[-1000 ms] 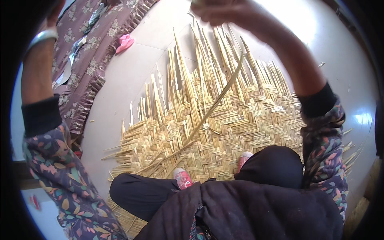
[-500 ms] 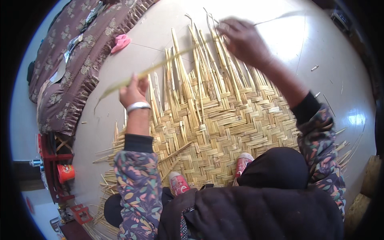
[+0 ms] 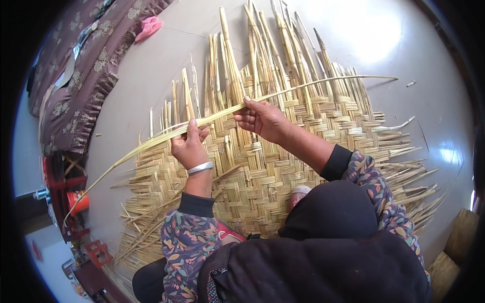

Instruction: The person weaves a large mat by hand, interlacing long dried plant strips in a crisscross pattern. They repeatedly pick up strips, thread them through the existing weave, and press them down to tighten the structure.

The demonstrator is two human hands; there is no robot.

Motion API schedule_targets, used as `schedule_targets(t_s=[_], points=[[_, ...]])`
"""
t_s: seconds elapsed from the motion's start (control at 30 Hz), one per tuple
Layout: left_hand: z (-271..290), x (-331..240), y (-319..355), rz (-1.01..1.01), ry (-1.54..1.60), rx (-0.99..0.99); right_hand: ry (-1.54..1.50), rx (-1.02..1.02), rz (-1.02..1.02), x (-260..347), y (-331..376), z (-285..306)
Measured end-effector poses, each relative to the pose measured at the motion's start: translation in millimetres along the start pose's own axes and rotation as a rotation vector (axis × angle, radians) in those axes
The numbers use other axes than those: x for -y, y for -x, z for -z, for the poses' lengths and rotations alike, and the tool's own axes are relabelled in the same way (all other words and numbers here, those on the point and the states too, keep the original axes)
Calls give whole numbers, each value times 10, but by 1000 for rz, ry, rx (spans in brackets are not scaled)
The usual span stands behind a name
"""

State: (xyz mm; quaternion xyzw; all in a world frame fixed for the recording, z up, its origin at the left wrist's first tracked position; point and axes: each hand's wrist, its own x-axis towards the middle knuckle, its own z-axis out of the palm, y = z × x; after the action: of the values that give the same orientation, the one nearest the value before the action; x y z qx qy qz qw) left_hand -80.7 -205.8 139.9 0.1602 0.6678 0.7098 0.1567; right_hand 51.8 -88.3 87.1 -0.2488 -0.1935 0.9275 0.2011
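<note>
Between my hands a long bundle of pale green split reeds is held above the weaving, its thin ends reaching far out to both sides. My left hand, with a silver bangle at the wrist, pinches the bundle left of the middle. A short way to the right, my right hand grips it between thumb and fingers. Below lies a woven reed mat in a zigzag pattern. Loose, unwoven reed ends stick out at its far edge, and more fan out at both sides. My knee and shoes rest over the near part.
A bed or sofa with a brown flowered cover stands at the left, with a pink cloth on the tiled floor beside it. A red container sits by dark red furniture. Blocks stand at the lower right.
My right hand has come down and left from the far side, closer to my left hand. My left hand has moved a little right and nearer. The reeds now span wider across the mat.
</note>
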Motion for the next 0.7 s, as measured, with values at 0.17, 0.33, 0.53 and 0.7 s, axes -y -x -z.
schedule_targets(t_s=[0.17, 0.33, 0.53, 0.7], points=[[158, 257, -25, 252, 82, -20, 59, -71, -11, -97, -118, 39], [267, 371, 47, 746, -89, 224, 216, -79, 37, -175, -144, 305], [-146, 450, -196, -331, -772, 548, 354, -91, 39, -256, -41, 521], [-222, 540, -474, 350, -786, 1015, 344, -18, 72, -255, -5, 539]])
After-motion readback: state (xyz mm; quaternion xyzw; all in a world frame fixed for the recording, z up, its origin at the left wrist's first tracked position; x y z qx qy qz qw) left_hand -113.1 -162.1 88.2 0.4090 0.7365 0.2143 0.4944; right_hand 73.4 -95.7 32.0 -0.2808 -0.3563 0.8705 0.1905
